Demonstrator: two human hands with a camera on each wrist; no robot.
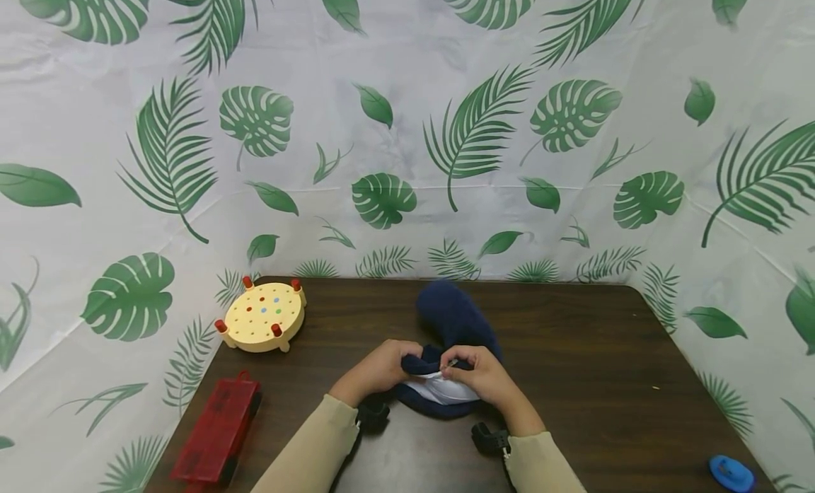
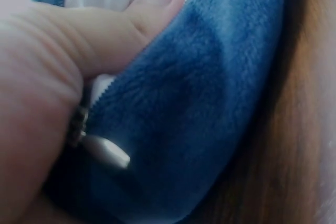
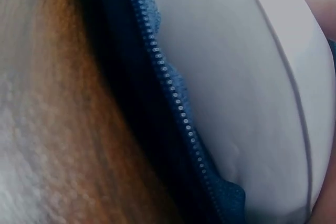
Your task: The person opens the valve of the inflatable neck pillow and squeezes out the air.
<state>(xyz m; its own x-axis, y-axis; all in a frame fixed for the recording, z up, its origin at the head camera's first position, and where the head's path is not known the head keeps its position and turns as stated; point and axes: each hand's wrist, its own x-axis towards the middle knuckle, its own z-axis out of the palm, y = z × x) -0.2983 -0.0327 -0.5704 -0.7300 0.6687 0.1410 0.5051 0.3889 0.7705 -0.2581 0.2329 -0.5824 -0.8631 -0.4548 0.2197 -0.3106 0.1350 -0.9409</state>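
Observation:
A navy plush neck pillow (image 1: 458, 312) lies on the dark wooden table, its zipped opening towards me and a white inner (image 1: 446, 389) showing through. My left hand (image 1: 385, 366) grips the left side of the opening. In the left wrist view its thumb (image 2: 157, 3) lies inside against the white inner, and a silver zipper pull (image 2: 107, 152) hangs beside the hand. On the other side, my right hand (image 1: 480, 373) pinches the edge of the navy cover between thumb and fingers. The right wrist view shows parted zipper teeth (image 3: 181, 111) along the smooth white inner.
At the back left stands a yellow round pegboard (image 1: 264, 312) with red pegs. A red, box-like toy (image 1: 216, 429) with black sides lies at the front left. Near the front right corner sits a small blue oval object (image 1: 732, 473). A leaf-patterned cloth (image 1: 395, 146) hangs behind the table.

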